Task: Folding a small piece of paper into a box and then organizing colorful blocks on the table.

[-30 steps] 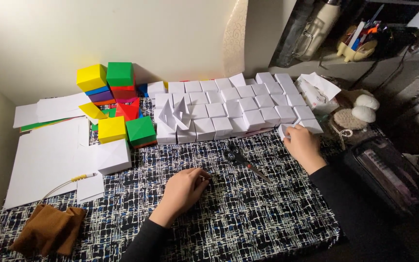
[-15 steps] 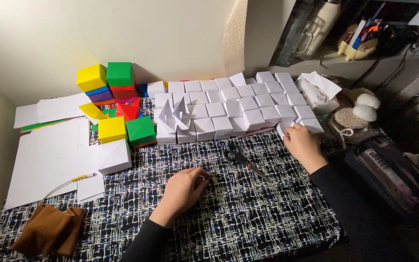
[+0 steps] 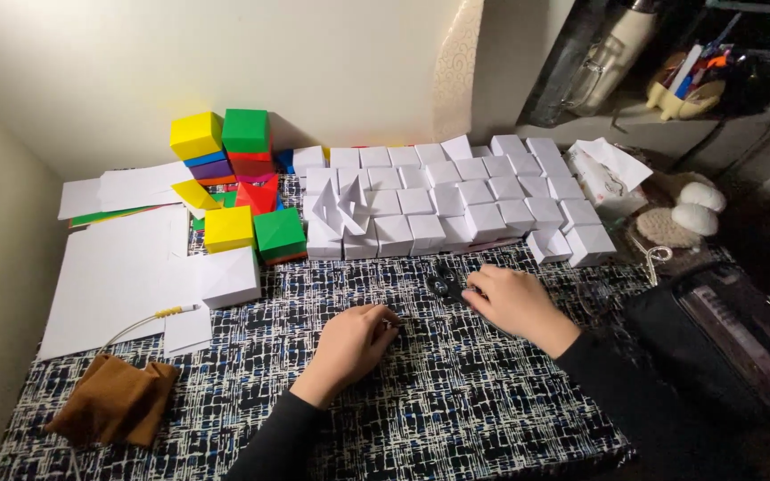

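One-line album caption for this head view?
Right hand rests on scissors, left hand beside, before rows of white paper cubes.

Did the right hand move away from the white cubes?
Yes. The right hand left the white cubes and came back toward the person, now resting over the scissors on the patterned cloth.

Cream wall [image 3: 331,62], patterned tabletop [image 3: 456,410]
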